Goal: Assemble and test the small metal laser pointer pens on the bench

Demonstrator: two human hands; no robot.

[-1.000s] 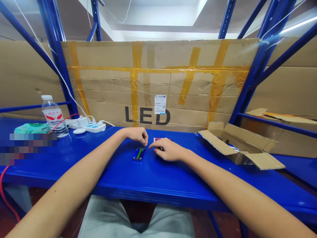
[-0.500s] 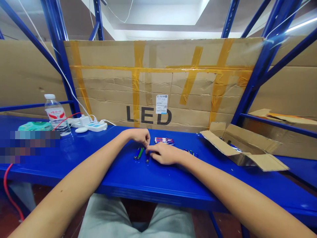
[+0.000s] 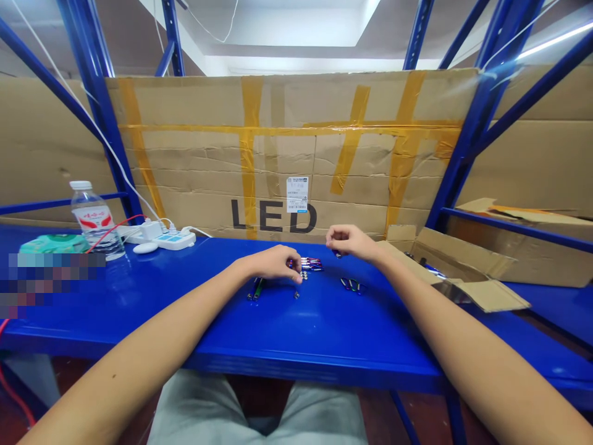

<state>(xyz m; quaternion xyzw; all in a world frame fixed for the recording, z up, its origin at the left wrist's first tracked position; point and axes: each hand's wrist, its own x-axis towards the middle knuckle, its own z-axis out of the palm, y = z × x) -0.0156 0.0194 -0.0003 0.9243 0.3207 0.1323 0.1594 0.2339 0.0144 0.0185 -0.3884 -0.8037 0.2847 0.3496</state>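
My left hand (image 3: 274,262) is curled over the blue shelf top (image 3: 296,321), its fingertips pinched on a small silver-ended piece near several small coloured tubes (image 3: 311,264). Two more tubes, blue and green (image 3: 254,288), lie just below that hand. A tiny piece (image 3: 296,295) rests on the shelf in front of it. My right hand (image 3: 348,241) is raised above the shelf, fingers closed on a small dark item I cannot make out. A pair of coloured clips (image 3: 352,285) lies under it.
An open cardboard box (image 3: 463,272) sits at the right. A large taped carton marked LED (image 3: 287,154) stands behind. At the left are a water bottle (image 3: 92,219), a white power strip (image 3: 171,238) and a green packet (image 3: 53,243). Blue rack posts frame the space.
My right hand lifted off the shelf and moved right and up, holding something small. My left hand shifted right toward the pile of tubes. One tube from the near group is gone.
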